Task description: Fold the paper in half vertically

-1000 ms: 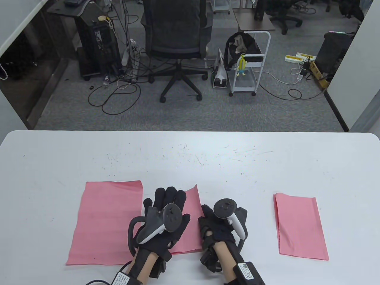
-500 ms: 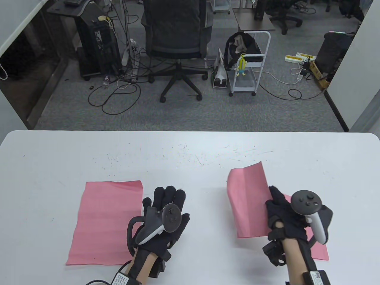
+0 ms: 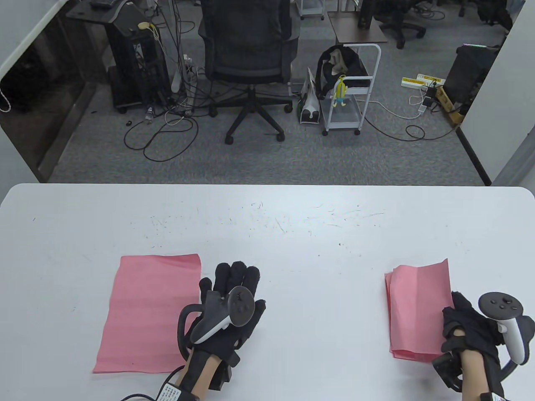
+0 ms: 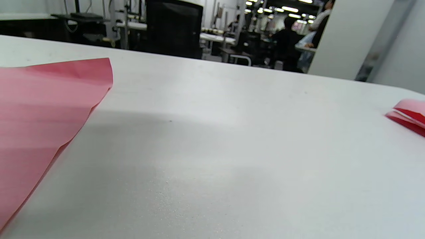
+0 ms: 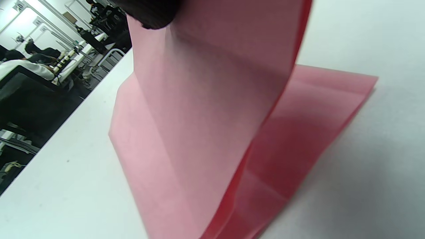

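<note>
On the white surface [image 3: 292,234] the flat pink stack [image 3: 146,313] at the left lies unfolded, so more folding looks to be left, while at the right a folded sheet [image 3: 418,309] is being laid on the folded pile [image 5: 318,132], its right edge not yet down. The left hand [image 3: 228,309] rests spread flat, holding nothing, beside the stack. The right hand [image 3: 472,330] pinches that sheet's right edge.

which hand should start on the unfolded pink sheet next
Left. The left hand lies spread beside the unfolded pink sheet; the right hand grips the folded pink paper far right.
</note>
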